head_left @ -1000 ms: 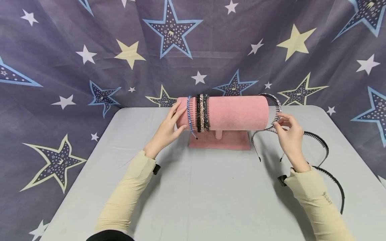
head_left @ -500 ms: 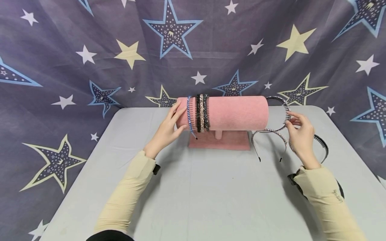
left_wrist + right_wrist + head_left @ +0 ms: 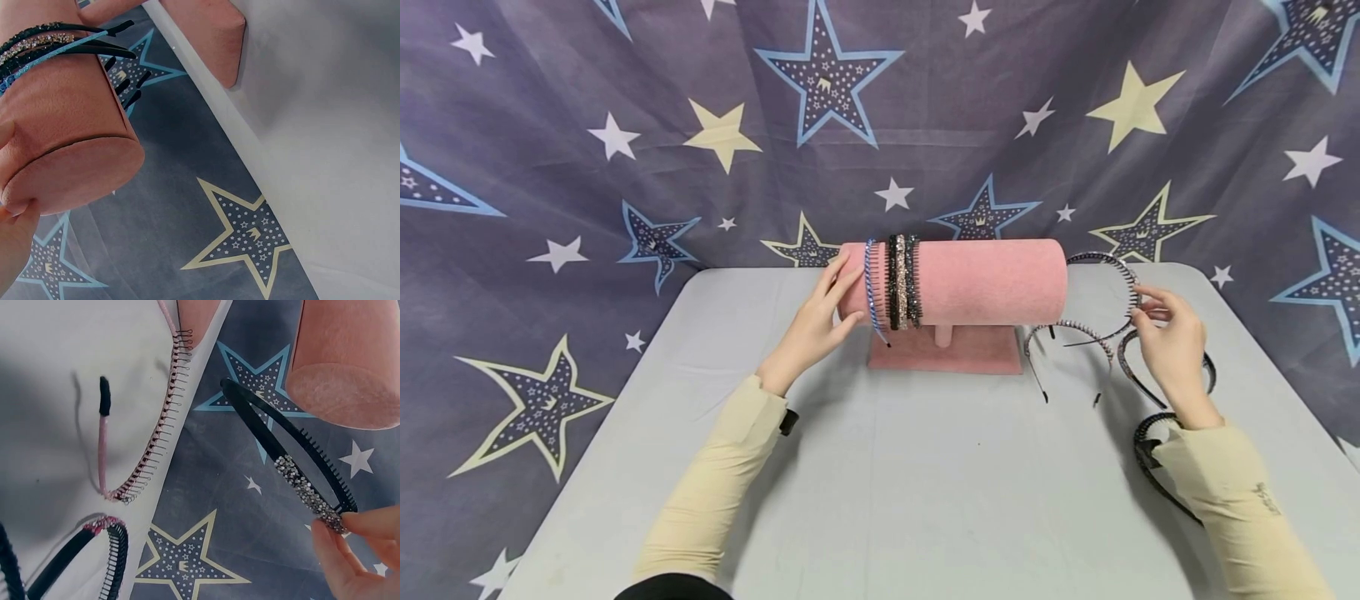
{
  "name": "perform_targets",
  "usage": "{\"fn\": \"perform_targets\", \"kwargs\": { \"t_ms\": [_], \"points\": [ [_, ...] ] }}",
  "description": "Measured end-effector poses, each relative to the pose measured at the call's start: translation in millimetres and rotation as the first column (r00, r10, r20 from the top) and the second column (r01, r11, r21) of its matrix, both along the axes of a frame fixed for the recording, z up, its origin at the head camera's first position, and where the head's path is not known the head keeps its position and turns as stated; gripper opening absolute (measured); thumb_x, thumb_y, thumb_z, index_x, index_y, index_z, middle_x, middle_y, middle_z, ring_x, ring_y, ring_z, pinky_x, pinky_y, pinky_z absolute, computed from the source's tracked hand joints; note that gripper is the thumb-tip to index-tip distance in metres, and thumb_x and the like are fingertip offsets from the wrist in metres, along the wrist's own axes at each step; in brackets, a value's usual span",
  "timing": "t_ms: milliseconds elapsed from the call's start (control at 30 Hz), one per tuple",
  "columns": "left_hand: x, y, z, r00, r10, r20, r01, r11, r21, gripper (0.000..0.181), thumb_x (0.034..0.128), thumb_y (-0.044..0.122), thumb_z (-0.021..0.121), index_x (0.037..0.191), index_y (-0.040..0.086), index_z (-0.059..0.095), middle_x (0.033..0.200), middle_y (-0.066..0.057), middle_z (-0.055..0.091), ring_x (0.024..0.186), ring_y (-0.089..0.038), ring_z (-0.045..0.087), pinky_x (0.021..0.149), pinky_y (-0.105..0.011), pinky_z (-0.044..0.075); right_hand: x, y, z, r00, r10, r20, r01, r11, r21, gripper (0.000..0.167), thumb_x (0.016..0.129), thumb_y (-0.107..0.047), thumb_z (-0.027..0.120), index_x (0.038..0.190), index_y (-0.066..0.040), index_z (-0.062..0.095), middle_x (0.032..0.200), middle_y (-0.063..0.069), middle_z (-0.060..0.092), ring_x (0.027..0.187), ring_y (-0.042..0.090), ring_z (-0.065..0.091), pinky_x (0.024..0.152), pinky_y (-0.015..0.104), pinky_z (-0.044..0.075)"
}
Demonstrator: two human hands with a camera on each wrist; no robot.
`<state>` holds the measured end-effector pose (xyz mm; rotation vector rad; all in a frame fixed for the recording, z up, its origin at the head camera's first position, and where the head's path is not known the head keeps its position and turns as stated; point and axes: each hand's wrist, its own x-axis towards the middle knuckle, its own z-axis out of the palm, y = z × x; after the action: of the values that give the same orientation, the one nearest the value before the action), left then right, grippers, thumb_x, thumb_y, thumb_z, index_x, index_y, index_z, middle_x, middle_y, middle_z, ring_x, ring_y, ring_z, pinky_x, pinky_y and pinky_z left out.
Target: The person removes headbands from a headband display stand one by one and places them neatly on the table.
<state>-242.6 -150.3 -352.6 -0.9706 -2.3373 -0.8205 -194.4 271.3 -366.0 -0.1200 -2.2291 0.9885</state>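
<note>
Glittery headband (image 3: pixel 307 489) had moved right, beside the right end of the pink roll (image 3: pixel 992 279) | right grip (image 3: pixel 1172 342) pinched it; left grip (image 3: pixel 808 333) rested spread on the roll | far-side clearance hard to judge | steady roll, dodging loose headbands (image 3: pixel 61 562), seemed wisest

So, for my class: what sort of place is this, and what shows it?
Probably a staged tabletop set-up rather than a shop or ordinary room: a pale table, a star-patterned cloth hung behind it, and a pink stand bearing headbands.
</note>
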Motion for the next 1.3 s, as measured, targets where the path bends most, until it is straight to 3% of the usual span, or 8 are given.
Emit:
{"fn": "perform_targets", "kwargs": {
  "t_ms": [133, 333, 567, 867, 1000, 1167, 1300],
  "points": [
    [0.0, 0.1, -0.2, 1.000, -0.005, -0.011, 0.005, 1.000, 0.005, 0.062, 0.0775, 0.005, 0.065, 0.133, 0.002, 0.038, 0.143, -0.017, 0.021, 0.129, -0.028, 0.026, 0.104, -0.036, 0.030, 1.7, 5.3, 0.0, 0.999, 0.035, 0.008, -0.035, 0.999, 0.012, 0.027, 0.078, 0.006, 0.055, 0.104, 0.002, 0.063, 0.080, 0.016, 0.059, 0.064, -0.020, 0.041, 0.062, -0.002, 0.035],
    [-0.4, -0.1, -0.6, 1.000, -0.014, -0.024, 0.014, 1.000, 0.013, 0.061, 0.0772, 0.005, 0.065, 0.132, 0.001, 0.038, 0.142, -0.018, 0.022, 0.129, -0.029, 0.026, 0.104, -0.036, 0.030, 5.2, 14.8, -0.3, 0.993, 0.086, 0.076, -0.087, 0.996, 0.011, 0.027, 0.079, 0.003, 0.056, 0.105, 0.003, 0.062, 0.073, -0.008, 0.053, 0.060, -0.019, 0.043, 0.058, -0.002, 0.037],
    [-0.2, -0.3, -0.4, 1.000, -0.010, -0.017, 0.010, 1.000, 0.010, 0.061, 0.0774, 0.004, 0.065, 0.132, 0.002, 0.038, 0.142, -0.017, 0.022, 0.129, -0.027, 0.026, 0.103, -0.035, 0.031, 8.8, 26.6, -3.7, 0.983, 0.128, 0.130, -0.134, 0.990, 0.041, 0.027, 0.079, 0.002, 0.058, 0.106, 0.004, 0.061, 0.067, -0.022, 0.048, 0.060, -0.020, 0.043, 0.053, 0.000, 0.036],
    [0.2, -0.6, 0.3, 1.000, -0.007, -0.018, 0.007, 1.000, -0.004, 0.061, 0.0783, 0.005, 0.064, 0.133, 0.002, 0.037, 0.142, -0.019, 0.021, 0.130, -0.027, 0.024, 0.105, -0.034, 0.028, 16.2, 43.9, -6.8, 0.924, 0.266, 0.275, -0.259, 0.964, -0.061, 0.031, 0.081, 0.002, 0.054, 0.111, 0.006, 0.056, 0.068, -0.031, 0.048, 0.056, -0.013, 0.053, 0.052, 0.003, 0.043],
    [0.4, 0.1, 1.1, 1.000, -0.012, -0.017, 0.012, 1.000, 0.000, 0.060, 0.0780, 0.005, 0.064, 0.132, 0.001, 0.038, 0.142, -0.019, 0.022, 0.130, -0.027, 0.024, 0.106, -0.034, 0.027, 19.6, 49.6, -10.4, 0.894, 0.335, 0.297, -0.306, 0.942, -0.139, 0.028, 0.082, 0.002, 0.054, 0.105, -0.011, 0.062, 0.069, -0.029, 0.052, 0.057, -0.010, 0.056, 0.055, 0.003, 0.044],
    [-0.2, 0.6, 0.6, 1.000, -0.015, -0.021, 0.015, 1.000, 0.012, 0.060, 0.0779, 0.004, 0.064, 0.132, 0.001, 0.038, 0.141, -0.019, 0.022, 0.130, -0.027, 0.024, 0.106, -0.034, 0.027, 22.4, 53.9, -14.6, 0.871, 0.396, 0.290, -0.350, 0.915, -0.199, 0.042, 0.081, 0.004, 0.055, 0.094, -0.036, 0.057, 0.069, -0.027, 0.055, 0.057, -0.008, 0.057, 0.054, 0.006, 0.047],
    [-0.1, 0.5, 0.3, 1.000, -0.011, -0.022, 0.012, 1.000, 0.013, 0.060, 0.0779, 0.004, 0.064, 0.132, 0.001, 0.038, 0.142, -0.019, 0.022, 0.130, -0.027, 0.024, 0.105, -0.035, 0.028, 25.7, 55.5, -17.2, 0.840, 0.446, 0.309, -0.389, 0.892, -0.229, 0.046, 0.082, 0.005, 0.055, 0.093, -0.040, 0.056, 0.071, -0.025, 0.057, 0.058, -0.005, 0.059, 0.055, 0.010, 0.050]
  ]
}}
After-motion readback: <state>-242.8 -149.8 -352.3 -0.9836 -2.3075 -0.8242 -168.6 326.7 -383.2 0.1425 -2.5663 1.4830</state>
